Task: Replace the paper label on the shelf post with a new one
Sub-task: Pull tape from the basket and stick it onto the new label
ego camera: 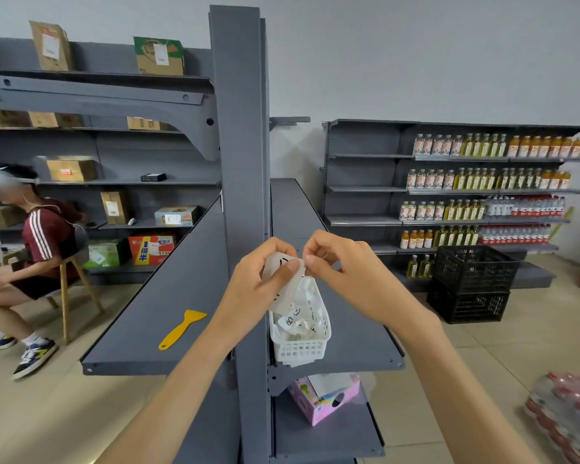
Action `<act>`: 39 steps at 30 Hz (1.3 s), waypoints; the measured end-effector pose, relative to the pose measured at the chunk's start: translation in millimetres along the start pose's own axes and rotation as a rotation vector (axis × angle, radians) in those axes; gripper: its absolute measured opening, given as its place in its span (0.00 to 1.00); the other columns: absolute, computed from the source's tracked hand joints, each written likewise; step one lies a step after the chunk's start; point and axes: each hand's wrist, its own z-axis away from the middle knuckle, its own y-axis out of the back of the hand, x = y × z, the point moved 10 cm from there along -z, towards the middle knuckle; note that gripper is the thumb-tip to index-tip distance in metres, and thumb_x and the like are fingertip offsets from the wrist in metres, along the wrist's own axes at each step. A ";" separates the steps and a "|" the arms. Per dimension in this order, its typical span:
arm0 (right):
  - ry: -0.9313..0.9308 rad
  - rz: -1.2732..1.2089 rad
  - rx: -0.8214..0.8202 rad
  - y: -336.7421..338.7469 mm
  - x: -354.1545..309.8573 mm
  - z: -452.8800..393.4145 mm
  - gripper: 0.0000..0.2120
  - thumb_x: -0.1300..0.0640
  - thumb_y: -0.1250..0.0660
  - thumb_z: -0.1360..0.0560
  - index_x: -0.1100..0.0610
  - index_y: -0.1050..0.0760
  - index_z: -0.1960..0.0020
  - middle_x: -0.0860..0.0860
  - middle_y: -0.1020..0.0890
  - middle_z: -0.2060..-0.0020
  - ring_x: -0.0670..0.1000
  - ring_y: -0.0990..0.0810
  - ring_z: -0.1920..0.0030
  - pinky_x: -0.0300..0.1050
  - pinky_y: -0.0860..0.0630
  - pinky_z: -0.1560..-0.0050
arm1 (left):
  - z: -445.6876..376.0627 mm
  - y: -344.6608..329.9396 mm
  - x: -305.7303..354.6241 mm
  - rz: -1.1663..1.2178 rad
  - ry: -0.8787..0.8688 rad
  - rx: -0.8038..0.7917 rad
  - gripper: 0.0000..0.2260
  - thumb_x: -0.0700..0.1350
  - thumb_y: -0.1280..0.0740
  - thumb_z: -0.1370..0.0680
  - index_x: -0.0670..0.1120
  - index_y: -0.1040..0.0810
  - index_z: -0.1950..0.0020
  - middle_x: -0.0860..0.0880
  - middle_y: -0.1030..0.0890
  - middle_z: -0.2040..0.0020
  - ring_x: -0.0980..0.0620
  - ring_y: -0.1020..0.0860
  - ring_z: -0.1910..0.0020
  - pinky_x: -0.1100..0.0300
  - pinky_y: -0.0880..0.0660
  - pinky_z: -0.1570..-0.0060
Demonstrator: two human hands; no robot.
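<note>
While the left hand (260, 279) grips a paper label (283, 283), the right hand (335, 262) pinches its edge.

Left hand (265, 276): gripping a curled white paper label (283, 279) with black marks, thumb pressing on its top edge.
Right hand (339, 262): pinching that same edge — fingertips meeting the left thumb.
White basket (302, 349): sitting on the grey shelf (359, 329) below, holding crumpled labels.
Yellow scraper (181, 328): lying left of the shelf post (240, 145).
</note>
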 end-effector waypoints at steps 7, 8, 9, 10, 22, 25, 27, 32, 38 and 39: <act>0.019 0.014 -0.007 -1.2 1.7 0.9 0.05 0.51 0.37 0.21 0.47 0.26 0.56 0.42 0.16 0.61 0.44 0.17 0.56 0.54 0.20 0.49 | 2.4 -0.7 0.2 -0.037 0.013 -0.001 0.03 0.47 0.33 0.19 0.49 0.23 0.53 0.58 0.21 0.63 0.58 0.24 0.66 0.68 0.28 0.67; 0.019 0.012 -0.013 -2.0 1.8 1.1 0.05 0.50 0.37 0.21 0.47 0.26 0.55 0.42 0.16 0.61 0.43 0.17 0.55 0.55 0.20 0.49 | 3.1 -0.2 -0.3 -0.037 0.018 0.001 0.03 0.47 0.33 0.20 0.49 0.23 0.52 0.58 0.21 0.63 0.59 0.25 0.66 0.68 0.29 0.67; 0.018 0.014 -0.019 -3.1 2.2 1.2 0.05 0.49 0.37 0.21 0.47 0.26 0.55 0.42 0.16 0.61 0.43 0.17 0.55 0.55 0.20 0.49 | 3.7 0.4 -0.9 -0.040 0.024 0.003 0.03 0.47 0.33 0.20 0.49 0.22 0.52 0.58 0.22 0.64 0.59 0.25 0.67 0.68 0.29 0.68; 0.015 0.020 -0.024 -4.2 2.6 1.6 0.05 0.49 0.37 0.21 0.46 0.25 0.55 0.41 0.16 0.61 0.43 0.17 0.55 0.55 0.20 0.49 | 4.5 1.0 -1.6 -0.045 0.030 0.005 0.03 0.47 0.33 0.20 0.48 0.22 0.52 0.58 0.22 0.64 0.60 0.25 0.68 0.69 0.30 0.68; -0.001 0.067 -0.022 -9.2 1.8 10.7 0.04 0.48 0.36 0.22 0.46 0.25 0.55 0.41 0.17 0.61 0.41 0.18 0.55 0.54 0.19 0.50 | 12.7 0.5 -3.2 -0.061 0.053 -0.019 0.04 0.47 0.33 0.20 0.48 0.22 0.51 0.54 0.21 0.61 0.59 0.23 0.66 0.69 0.29 0.68; -0.014 0.059 -0.026 -9.9 3.1 13.8 0.05 0.49 0.37 0.22 0.46 0.24 0.55 0.41 0.17 0.61 0.41 0.18 0.56 0.54 0.19 0.50 | 15.3 -1.2 -3.6 -0.077 0.064 -0.031 0.04 0.48 0.33 0.20 0.47 0.22 0.50 0.52 0.19 0.59 0.60 0.22 0.65 0.70 0.29 0.68; -0.024 0.063 -0.027 -9.2 3.9 15.3 0.06 0.48 0.37 0.22 0.46 0.24 0.55 0.40 0.17 0.61 0.41 0.18 0.56 0.53 0.19 0.50 | 16.5 -2.9 -4.2 -0.083 0.066 -0.043 0.04 0.49 0.33 0.20 0.50 0.22 0.50 0.49 0.17 0.55 0.58 0.21 0.63 0.67 0.27 0.67; -0.051 0.077 -0.028 -5.6 4.8 20.1 0.07 0.47 0.37 0.23 0.47 0.22 0.56 0.40 0.15 0.61 0.41 0.17 0.55 0.53 0.19 0.50 | 18.0 -6.5 -6.7 -0.103 0.077 -0.065 0.02 0.50 0.33 0.20 0.53 0.23 0.49 0.47 0.15 0.52 0.52 0.19 0.60 0.61 0.24 0.65; -0.100 0.083 -0.014 -2.8 7.1 25.3 0.09 0.45 0.37 0.26 0.47 0.21 0.57 0.40 0.15 0.62 0.40 0.17 0.56 0.52 0.19 0.50 | 20.2 -8.6 -3.5 -0.098 0.051 -0.048 0.07 0.50 0.33 0.20 0.53 0.29 0.46 0.53 0.21 0.57 0.57 0.23 0.63 0.64 0.27 0.65; -0.114 0.069 -0.007 -2.8 9.5 25.9 0.08 0.46 0.35 0.25 0.47 0.21 0.57 0.40 0.14 0.63 0.40 0.17 0.57 0.52 0.19 0.50 | 20.4 -7.0 -3.3 -0.102 0.040 -0.017 0.08 0.50 0.32 0.21 0.53 0.30 0.46 0.52 0.22 0.54 0.55 0.23 0.60 0.64 0.26 0.63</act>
